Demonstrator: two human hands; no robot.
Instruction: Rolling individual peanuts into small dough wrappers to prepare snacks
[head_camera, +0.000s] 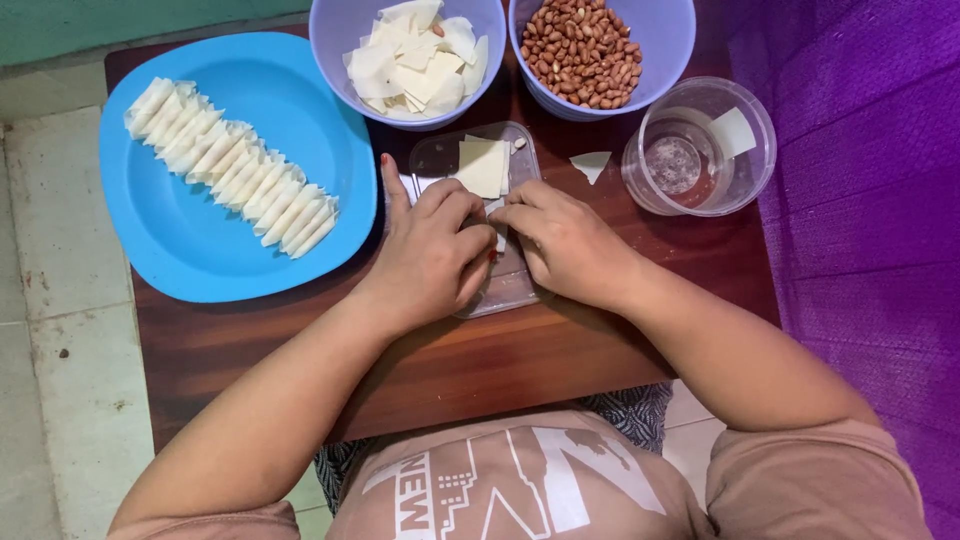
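Both hands working over the clear flat plastic lid (505, 285): left hand (430, 255) and right hand (565, 240) are pinching a small pale dough wrapper (497, 236) between fingertips, likely folding it. Square wrapper stack (482, 166) is lying just beyond; blue plastic plate (190, 250) is holding the row of folded pieces (232, 168).

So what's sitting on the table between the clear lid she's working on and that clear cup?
Head view: one small loose triangular wrapper scrap lies on the bare wooden table between the clear lid and the clear cup.
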